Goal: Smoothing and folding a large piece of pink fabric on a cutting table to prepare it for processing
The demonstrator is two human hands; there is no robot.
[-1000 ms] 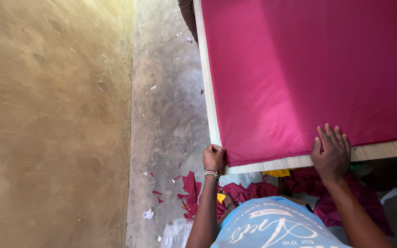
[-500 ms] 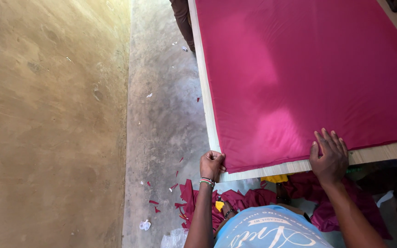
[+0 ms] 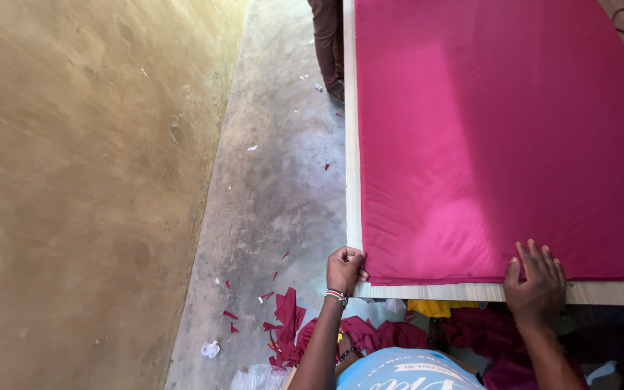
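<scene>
Pinching the near corner of the magenta fabric (image 3: 500, 137), the left hand (image 3: 344, 269) has curled tighter than a second ago. The right hand (image 3: 537, 283) stays flat, fingers (image 3: 543, 257) spread, at the tabletop (image 3: 464, 292) edge; cloth position unchanged.

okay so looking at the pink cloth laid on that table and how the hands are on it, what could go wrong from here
The left hand pinches only the corner of the magenta fabric sheet, while the right hand lies flat on its near edge; an uneven tug could skew or wrinkle the cloth. The fabric edge sits close to the pale wooden table's rim, so it might slip off toward the scrap-strewn concrete floor.
</scene>
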